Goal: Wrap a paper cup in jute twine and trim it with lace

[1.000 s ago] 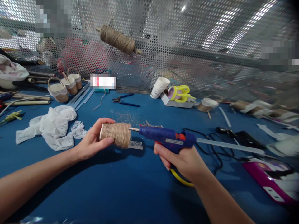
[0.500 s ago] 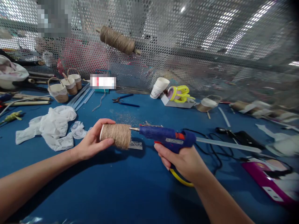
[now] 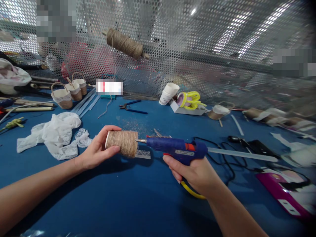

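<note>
My left hand (image 3: 100,146) is closed around a twine-wrapped paper cup (image 3: 125,143), which lies on its side in the air with its white rim towards the palm. My right hand (image 3: 190,171) grips a blue hot glue gun (image 3: 170,146) by its handle. The gun's metal nozzle points left and meets, or nearly meets, the cup's right end; I cannot tell if it touches. A clear glue stick (image 3: 242,154) sticks out of the gun's back. Below the cup's right end shows a strip of white lace (image 3: 143,154).
Beneath the gun lie scissors with a yellow handle (image 3: 192,191), partly hidden. White lace (image 3: 59,131) is heaped at left, near small handled baskets (image 3: 63,100). Pliers (image 3: 133,107), stacked paper cups (image 3: 169,93) and a white box (image 3: 189,109) stand farther back. A magenta power strip (image 3: 278,191) is at right.
The glue gun's nozzle has shifted slightly down and left along the cup's right end. My left hand and the cup have barely moved.
</note>
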{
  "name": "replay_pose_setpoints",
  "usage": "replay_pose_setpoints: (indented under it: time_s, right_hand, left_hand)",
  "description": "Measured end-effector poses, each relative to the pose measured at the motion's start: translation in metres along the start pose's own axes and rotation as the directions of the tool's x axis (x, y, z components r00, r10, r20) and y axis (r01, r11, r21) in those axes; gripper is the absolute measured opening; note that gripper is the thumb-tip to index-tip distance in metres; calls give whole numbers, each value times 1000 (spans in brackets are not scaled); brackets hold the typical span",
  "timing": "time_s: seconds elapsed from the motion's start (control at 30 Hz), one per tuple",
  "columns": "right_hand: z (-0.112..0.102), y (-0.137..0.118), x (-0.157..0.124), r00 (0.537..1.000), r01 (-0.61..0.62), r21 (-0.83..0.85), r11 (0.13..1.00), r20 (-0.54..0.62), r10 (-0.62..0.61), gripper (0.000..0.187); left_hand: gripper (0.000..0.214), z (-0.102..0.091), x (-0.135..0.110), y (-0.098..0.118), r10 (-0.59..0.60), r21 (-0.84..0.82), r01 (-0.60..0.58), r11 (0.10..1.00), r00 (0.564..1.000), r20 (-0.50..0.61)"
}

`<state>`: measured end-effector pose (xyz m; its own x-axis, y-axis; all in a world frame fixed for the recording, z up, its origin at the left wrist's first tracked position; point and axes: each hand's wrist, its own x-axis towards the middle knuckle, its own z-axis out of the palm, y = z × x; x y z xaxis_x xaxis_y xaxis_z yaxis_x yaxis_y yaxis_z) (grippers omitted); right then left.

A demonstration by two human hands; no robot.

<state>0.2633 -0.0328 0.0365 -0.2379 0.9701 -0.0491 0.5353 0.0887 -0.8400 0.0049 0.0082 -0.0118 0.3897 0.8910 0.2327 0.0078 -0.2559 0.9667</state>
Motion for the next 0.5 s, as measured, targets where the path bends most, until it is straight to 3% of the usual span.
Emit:
replay_pose_setpoints:
  time_s: [0.23,0.5]
  right_hand:
    - [4,-4,0,998,-38,92,995,-53,43,31]
    - [8,-4,0,998,-16,112,994,-52,22,30]
  left_hand:
    - [39,1,-1,0,2,-41,-1,999,1000,24]
    - [41,3,-1,-1,-55,-118,57,991,998,22]
